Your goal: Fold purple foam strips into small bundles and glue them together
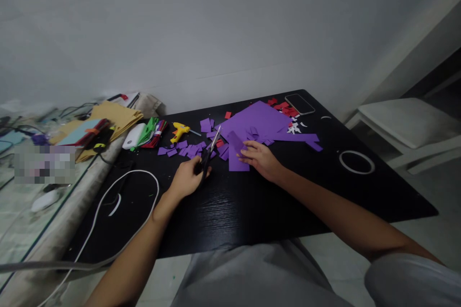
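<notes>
Mid-frame, the left hand (189,175) curls its fingers around black-handled metal scissors (213,146); the right hand (262,159), fingers nearly closed, pinches a purple rectangular paper piece (236,153) by its edge, seemingly to steady it.

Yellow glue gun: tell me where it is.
In the head view, the glue gun lies left of centre on the black table, just right of the green and red sheets.
</notes>
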Available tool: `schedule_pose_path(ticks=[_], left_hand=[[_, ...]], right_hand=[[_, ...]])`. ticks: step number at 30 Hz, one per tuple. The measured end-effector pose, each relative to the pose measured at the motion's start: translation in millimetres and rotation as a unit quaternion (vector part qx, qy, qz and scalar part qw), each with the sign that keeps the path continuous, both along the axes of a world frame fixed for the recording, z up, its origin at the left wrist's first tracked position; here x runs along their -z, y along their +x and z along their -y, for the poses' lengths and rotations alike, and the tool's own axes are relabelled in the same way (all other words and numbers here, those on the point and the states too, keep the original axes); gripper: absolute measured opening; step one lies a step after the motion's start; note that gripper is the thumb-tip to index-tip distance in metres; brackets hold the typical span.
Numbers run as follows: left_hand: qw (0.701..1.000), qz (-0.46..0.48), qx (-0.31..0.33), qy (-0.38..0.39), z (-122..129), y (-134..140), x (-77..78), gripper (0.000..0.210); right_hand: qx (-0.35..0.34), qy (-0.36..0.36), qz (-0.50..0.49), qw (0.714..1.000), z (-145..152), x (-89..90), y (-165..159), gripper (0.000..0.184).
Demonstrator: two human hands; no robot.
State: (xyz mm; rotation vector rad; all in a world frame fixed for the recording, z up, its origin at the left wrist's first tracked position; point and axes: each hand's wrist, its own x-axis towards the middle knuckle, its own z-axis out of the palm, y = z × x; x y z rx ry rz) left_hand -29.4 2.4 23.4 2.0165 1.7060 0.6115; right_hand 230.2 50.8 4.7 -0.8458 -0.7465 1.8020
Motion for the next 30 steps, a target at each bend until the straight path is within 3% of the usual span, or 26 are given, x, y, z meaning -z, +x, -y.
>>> schedule_pose_path(ticks=[3, 6, 11, 17, 24, 30], left_hand=[[0.996, -0.085, -0.005, -0.016, 0, 1, -5.0, 0.027], [0.987, -0.158, 0.003, -0.034, 2, 2, -11.6, 0.025], [0.976, -0.213, 0.030, -0.033, 6, 5, -18.9, 0.024], [0.970, -0.236, 0.044, -0.037, 8, 11, -20.9, 0.022], [0.972, -0.228, 0.047, -0.036, 7, 7, -23.1, 0.018], [0.972, -0.224, 0.070, -0.029, 9, 13, -21.7, 0.018]], right_hand=[[0.002, -0.010, -0.013, 1.000, -2, -0.7, 0, 0.034], [0.005, -0.013, -0.037, 0.999, -3, 1.1, 1, 0.023], [0.016, -0.014, -0.067, 0.998, -4, 4.4, -1, 0.020], [-0.013, 0.010, -0.014, 1.000, -4, 7.2, 0, 0.023], [0.010, -0.002, -0.030, 0.999, -5, 7.9, 0, 0.025], [0.011, 0.048, 0.009, 0.999, -1, 7.9, -3, 0.028]])
